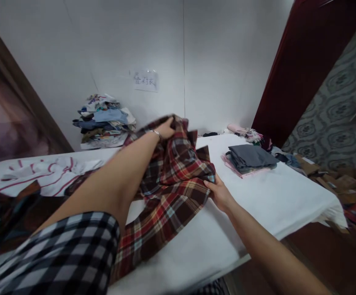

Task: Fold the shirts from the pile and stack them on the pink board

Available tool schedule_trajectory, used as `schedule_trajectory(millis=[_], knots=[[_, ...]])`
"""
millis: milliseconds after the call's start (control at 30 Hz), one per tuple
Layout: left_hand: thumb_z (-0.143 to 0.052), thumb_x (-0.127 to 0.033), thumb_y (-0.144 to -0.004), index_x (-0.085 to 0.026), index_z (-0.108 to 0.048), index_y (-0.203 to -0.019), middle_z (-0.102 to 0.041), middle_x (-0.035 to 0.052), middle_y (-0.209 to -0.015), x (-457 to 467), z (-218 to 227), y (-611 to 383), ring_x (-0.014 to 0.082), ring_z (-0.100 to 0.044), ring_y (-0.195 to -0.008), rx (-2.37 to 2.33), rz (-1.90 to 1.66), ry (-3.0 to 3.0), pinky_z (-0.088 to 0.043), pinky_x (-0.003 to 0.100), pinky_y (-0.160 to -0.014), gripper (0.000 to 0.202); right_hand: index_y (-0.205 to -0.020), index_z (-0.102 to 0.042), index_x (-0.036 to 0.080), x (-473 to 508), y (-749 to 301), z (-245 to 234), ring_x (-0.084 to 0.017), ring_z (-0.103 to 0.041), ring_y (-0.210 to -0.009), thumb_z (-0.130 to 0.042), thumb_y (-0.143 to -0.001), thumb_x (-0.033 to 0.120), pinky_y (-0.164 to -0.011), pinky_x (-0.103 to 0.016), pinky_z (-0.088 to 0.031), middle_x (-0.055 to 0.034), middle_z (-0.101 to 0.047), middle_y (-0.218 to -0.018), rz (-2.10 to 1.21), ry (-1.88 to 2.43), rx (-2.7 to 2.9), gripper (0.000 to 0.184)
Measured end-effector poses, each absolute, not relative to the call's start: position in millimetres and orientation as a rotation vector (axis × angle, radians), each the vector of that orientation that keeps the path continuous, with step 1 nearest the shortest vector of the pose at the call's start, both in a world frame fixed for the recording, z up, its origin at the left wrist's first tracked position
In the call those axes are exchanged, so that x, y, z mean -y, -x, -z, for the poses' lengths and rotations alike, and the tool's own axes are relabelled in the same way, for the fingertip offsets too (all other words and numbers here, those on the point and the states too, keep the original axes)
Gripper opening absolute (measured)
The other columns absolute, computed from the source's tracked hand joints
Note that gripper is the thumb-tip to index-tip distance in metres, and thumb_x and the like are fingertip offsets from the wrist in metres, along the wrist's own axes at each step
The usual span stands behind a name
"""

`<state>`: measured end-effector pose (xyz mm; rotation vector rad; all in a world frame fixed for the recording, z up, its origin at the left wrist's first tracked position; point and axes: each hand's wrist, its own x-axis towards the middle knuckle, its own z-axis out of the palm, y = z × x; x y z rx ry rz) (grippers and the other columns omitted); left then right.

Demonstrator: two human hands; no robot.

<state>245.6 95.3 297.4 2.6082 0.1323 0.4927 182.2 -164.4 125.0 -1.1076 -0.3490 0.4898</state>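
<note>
We are holding a red, brown and cream plaid flannel garment (pixel 172 180) over the middle of the white-covered table (pixel 257 205). Its long axis is running from the near table edge away toward the wall, leaning slightly to the right, with the far end raised and the near end lying flat on the cover. Our left hand (pixel 165 129) is reaching out to that far end, its fingers curled shut on a bunched fold. Our right hand (pixel 219 192) is pinching the cloth's right edge (the thumb is on top; the other fingers are tucked under and hidden). A folded grey garment stack (pixel 250 157) is sitting well to the right, and a mixed heap of folded clothes (pixel 104 121) is leaning against the wall.
</note>
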Motion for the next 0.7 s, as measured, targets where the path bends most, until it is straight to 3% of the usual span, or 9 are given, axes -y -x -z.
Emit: schedule_trajectory(millis=[100,233,467,600,700], knots=[[-0.060,-0.025,-0.074,-0.012,-0.045,-0.135,-0.064,0.0137,-0.121,-82.9,-236.3,-236.8,0.0260,-0.059,-0.109,-0.080,-0.259,-2.668,-0.043,0.037,-0.098,0.064,-0.137,-0.038,0.038,188.5,-196.2,-87.8,-0.019,-0.067,-0.083,-0.074,-0.068,0.028,-0.059,-0.029,-0.056,-0.0020,-0.066,-0.113,-0.578,1.188,0.211,0.079],[-0.053,-0.035,-0.079,-0.019,-0.057,-0.124,-0.059,0.0073,-0.130,-82.1,-181.9,-184.6,0.0229,-0.054,-0.118,0.026,-0.065,-2.700,-0.038,0.033,-0.104,0.047,-0.145,-0.016,0.044,205.0,-201.6,-66.5,-0.019,-0.067,-0.083,-0.075,-0.068,0.027,-0.064,-0.036,-0.058,-0.0011,-0.067,-0.108,-0.620,1.099,0.229,0.098],[-0.045,-0.051,-0.085,-0.023,-0.056,-0.124,-0.057,0.0062,-0.133,-99.1,-130.8,-44.9,0.0238,-0.051,-0.123,-0.185,0.020,-2.731,-0.036,0.038,-0.107,0.049,-0.147,-0.017,0.038,199.7,-208.3,-64.3,-0.009,-0.055,-0.051,-0.077,-0.064,0.020,-0.045,-0.019,-0.045,0.0045,-0.065,-0.072,-0.505,1.103,0.191,0.104],[-0.051,-0.053,-0.082,-0.025,-0.053,-0.127,-0.057,0.0073,-0.131,-93.3,-119.2,15.9,0.0250,-0.053,-0.119,-0.336,0.023,-2.721,-0.039,0.038,-0.103,0.054,-0.146,-0.021,0.036,207.3,-224.4,-55.5,-0.008,-0.054,-0.052,-0.077,-0.060,0.019,-0.045,-0.018,-0.043,0.0051,-0.065,-0.075,-0.267,1.070,0.097,0.104],[-0.057,-0.049,-0.079,-0.024,-0.053,-0.125,-0.064,0.0080,-0.118,-83.9,-114.0,44.3,0.0250,-0.058,-0.107,-0.411,0.055,-2.784,-0.042,0.037,-0.095,0.053,-0.146,-0.022,0.034,212.5,-235.3,-45.1,-0.011,-0.059,-0.059,-0.074,-0.061,0.023,-0.051,-0.022,-0.049,0.0027,-0.066,-0.085,-0.195,1.176,0.038,0.101]])
